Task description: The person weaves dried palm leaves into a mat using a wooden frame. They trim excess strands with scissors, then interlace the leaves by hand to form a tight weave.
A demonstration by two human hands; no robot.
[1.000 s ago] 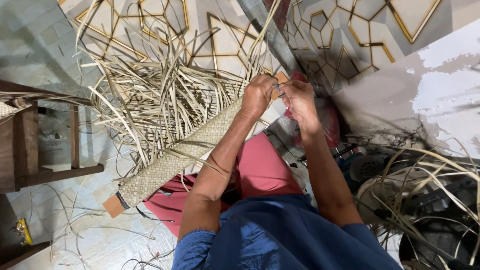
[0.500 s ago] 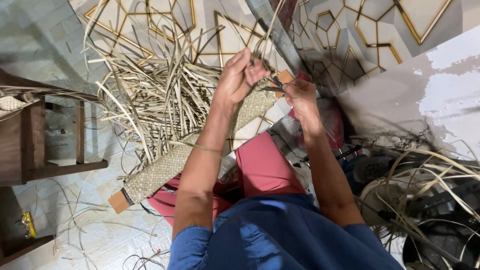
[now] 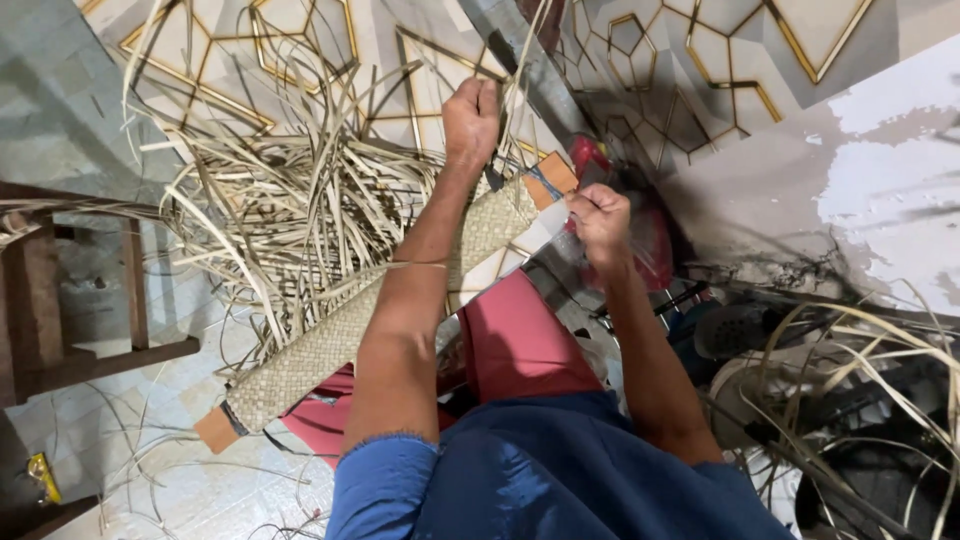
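Observation:
A long woven straw band [image 3: 330, 345] wraps a wooden board and runs from lower left to upper right across my lap. My left hand [image 3: 472, 115] is raised above the band's upper end, closed on a thin straw strand that it holds taut upward. By the board's bare wooden end [image 3: 552, 175], my right hand [image 3: 600, 222] is closed in a fist and appears to pinch a strand. Many loose straw strands [image 3: 290, 220] fan out from the band's left side.
A dark wooden stool [image 3: 70, 300] stands at the left. Tiles with gold hexagon lines [image 3: 700, 60] cover the floor ahead. More loose straw and dark clutter [image 3: 850, 400] lie at the right. A red cloth [image 3: 520, 340] covers my lap.
My left hand has risen from beside my right hand to well above the band, drawing a strand up. My right hand has stayed near the board's end.

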